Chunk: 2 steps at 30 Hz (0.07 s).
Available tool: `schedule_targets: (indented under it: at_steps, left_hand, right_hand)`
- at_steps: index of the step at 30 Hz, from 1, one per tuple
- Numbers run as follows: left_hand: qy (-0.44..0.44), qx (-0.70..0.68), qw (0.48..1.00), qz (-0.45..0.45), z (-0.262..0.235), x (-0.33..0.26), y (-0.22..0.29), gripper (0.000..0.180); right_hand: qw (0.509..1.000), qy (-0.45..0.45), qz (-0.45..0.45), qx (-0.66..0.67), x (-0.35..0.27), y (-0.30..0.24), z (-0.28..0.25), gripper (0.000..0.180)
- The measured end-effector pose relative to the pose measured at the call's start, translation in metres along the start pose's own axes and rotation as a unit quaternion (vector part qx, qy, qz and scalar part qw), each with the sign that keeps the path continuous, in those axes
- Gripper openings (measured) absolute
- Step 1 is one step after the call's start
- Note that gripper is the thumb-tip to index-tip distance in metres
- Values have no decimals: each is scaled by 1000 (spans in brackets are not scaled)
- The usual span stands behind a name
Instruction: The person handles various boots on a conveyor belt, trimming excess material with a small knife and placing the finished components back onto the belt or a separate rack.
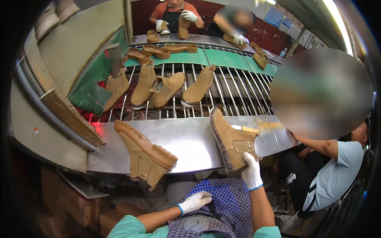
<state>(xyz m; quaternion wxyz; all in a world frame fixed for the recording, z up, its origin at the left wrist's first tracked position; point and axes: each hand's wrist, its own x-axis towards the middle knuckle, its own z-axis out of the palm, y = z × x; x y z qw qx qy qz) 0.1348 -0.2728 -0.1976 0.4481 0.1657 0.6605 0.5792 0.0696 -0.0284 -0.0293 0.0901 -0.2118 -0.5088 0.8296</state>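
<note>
My right hand [252, 173], in a white glove, grips the top of a tan ankle boot [235, 144] whose dark sole edge faces left. The boot is tilted at the near edge of the metal ledge. My left hand [195, 202], also gloved, is in front of my checked apron [226, 190]; its fingers are loosely stretched and no object shows in them. To the left, a second tan boot [143, 158] with a thick ridged sole [149, 143] lies across the ledge's edge, its shaft toward me.
Several tan boots, one being a boot [199, 87], stand on the metal bar rack [230, 93]. Loose soles [180, 48] lie on a green strip [190, 58]. A wooden-handled tool [249, 129] shows behind my boot. Two people work opposite; another person [335, 166] sits at right.
</note>
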Motion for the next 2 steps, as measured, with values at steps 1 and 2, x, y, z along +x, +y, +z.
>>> schedule_targets:
  at_steps: [1, 2]
  left_hand:
    - [-15, 4, 1000, -11, 2, 1, 1, 54]
    - [-32, 1, 999, -19, 3, 6, -2, 55]
  right_hand:
    - [997, -16, -3, 76, -12, 2, -7, 63]
    - [996, -54, -17, 75, -19, 4, -18, 80]
